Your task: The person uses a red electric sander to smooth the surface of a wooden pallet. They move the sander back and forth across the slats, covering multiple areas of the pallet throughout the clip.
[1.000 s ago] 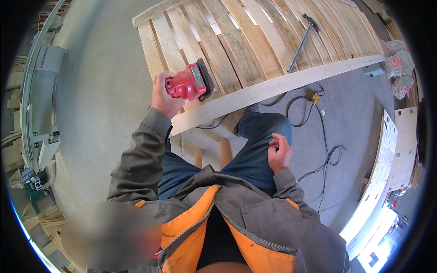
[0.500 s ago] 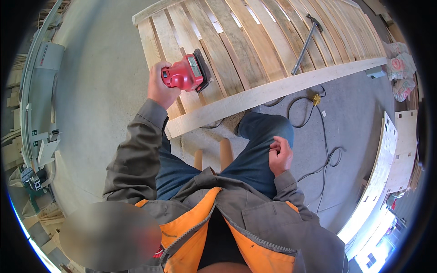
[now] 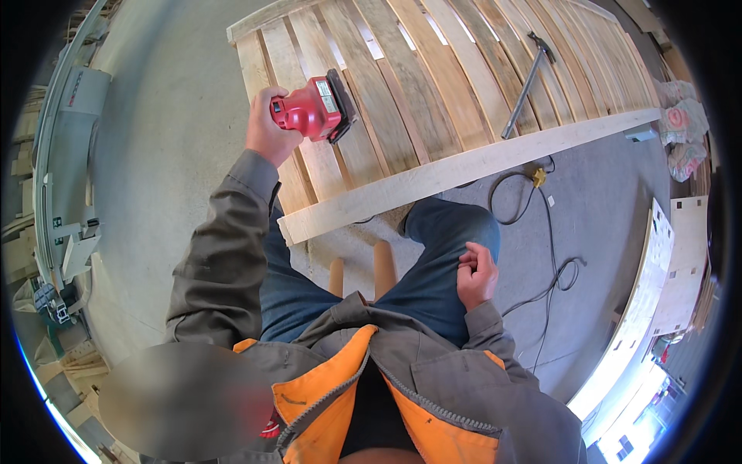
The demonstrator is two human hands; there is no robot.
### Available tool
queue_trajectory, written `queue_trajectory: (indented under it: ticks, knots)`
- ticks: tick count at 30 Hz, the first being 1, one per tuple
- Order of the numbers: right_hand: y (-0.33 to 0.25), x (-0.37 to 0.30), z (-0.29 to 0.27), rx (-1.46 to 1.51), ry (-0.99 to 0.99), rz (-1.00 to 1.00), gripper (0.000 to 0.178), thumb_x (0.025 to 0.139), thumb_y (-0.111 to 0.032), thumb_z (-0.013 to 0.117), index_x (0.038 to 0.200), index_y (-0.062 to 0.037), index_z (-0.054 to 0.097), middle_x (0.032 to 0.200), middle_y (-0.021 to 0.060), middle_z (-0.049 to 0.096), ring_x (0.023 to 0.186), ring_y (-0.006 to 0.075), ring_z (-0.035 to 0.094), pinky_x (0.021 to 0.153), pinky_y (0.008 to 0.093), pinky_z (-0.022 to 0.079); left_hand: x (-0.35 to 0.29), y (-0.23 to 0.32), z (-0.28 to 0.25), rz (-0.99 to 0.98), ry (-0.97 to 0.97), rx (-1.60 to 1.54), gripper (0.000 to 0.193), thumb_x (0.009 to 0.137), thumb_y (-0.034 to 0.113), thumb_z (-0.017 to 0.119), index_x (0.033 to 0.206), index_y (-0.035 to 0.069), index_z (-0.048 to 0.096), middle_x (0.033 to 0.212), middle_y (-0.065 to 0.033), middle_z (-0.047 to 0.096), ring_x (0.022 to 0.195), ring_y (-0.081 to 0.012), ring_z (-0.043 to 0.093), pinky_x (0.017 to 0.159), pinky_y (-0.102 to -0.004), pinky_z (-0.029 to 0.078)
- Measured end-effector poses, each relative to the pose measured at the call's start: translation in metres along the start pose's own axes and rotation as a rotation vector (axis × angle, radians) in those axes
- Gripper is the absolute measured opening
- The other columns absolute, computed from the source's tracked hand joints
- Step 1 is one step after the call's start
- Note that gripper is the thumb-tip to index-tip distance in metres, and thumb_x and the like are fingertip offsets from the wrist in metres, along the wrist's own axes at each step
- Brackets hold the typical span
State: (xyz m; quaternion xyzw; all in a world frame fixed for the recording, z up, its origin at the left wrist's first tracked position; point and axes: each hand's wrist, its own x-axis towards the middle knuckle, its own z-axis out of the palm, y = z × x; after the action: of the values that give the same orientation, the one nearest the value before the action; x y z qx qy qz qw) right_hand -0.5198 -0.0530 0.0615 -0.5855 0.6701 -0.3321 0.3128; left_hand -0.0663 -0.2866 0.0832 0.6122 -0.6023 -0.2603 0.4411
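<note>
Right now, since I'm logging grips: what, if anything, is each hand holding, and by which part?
The left hand holds a red power sander by the rounded end of its body, away from the black base. The right hand appears empty.

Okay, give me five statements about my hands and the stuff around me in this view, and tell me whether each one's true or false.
1. Your left hand holds a red sander. True.
2. Your right hand grips the hammer. False: it is at your right leg, apart from the hammer.
3. The hammer lies on the slats. True.
4. Your jacket is zipped up. False: it hangs open.
5. A black cord lies on the floor. True.
</note>
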Motion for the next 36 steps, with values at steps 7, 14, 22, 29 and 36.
queue_trajectory:
  ticks: [7, 14, 22, 29, 36]
  knots:
    - [0.000, 0.000, -0.001, -0.026, -0.002, -0.020, 0.038, 0.084, 0.006, 0.058, 0.120, -0.0001, 0.068, 0.089, 0.0115, 0.071, 0.076, 0.0228, 0.070, 0.071, 0.0336, 0.058, 0.023, 0.002, -0.003, -0.003, 0.006, 0.015, 0.067, 0.060, -0.007, 0.078, 0.122, 0.008, 0.058, 0.119, -0.0142, 0.058, 0.109, -0.0299, 0.064, 0.096, -0.0375, 0.055]
    - [-0.002, 0.000, 0.000, -0.020, 0.011, -0.024, 0.037, 0.084, 0.007, 0.058, 0.120, -0.0003, 0.068, 0.089, 0.0119, 0.071, 0.077, 0.0236, 0.071, 0.071, 0.0345, 0.058, -0.012, 0.025, 0.001, 0.012, -0.002, 0.088, 0.067, 0.059, -0.006, 0.078, 0.121, 0.010, 0.059, 0.118, -0.0141, 0.058, 0.108, -0.0320, 0.064, 0.096, -0.0382, 0.055]
    - [0.002, -0.003, -0.001, -0.041, 0.020, -0.049, 0.037, 0.084, 0.007, 0.058, 0.119, -0.0003, 0.068, 0.088, 0.0122, 0.072, 0.078, 0.0254, 0.072, 0.072, 0.0354, 0.058, -0.063, 0.050, 0.010, 0.035, -0.006, 0.142, 0.065, 0.060, -0.004, 0.080, 0.120, 0.009, 0.058, 0.119, -0.0163, 0.058, 0.109, -0.0363, 0.064, 0.095, -0.0410, 0.056]
    - [0.006, -0.002, 0.002, -0.041, 0.019, -0.061, 0.037, 0.084, 0.006, 0.059, 0.119, -0.0008, 0.068, 0.088, 0.0123, 0.072, 0.078, 0.0257, 0.072, 0.072, 0.0362, 0.058, -0.089, 0.060, 0.011, 0.060, -0.009, 0.187, 0.065, 0.061, -0.004, 0.081, 0.121, 0.009, 0.057, 0.118, -0.0181, 0.058, 0.108, -0.0378, 0.063, 0.094, -0.0418, 0.055]
    - [0.007, -0.003, 0.001, -0.034, 0.027, -0.063, 0.037, 0.084, 0.006, 0.059, 0.119, -0.0011, 0.068, 0.087, 0.0121, 0.072, 0.077, 0.0258, 0.072, 0.070, 0.0363, 0.058, -0.086, 0.064, 0.012, 0.062, -0.009, 0.184, 0.064, 0.063, -0.004, 0.081, 0.122, 0.008, 0.057, 0.118, -0.0181, 0.058, 0.108, -0.0384, 0.063, 0.093, -0.0429, 0.056]
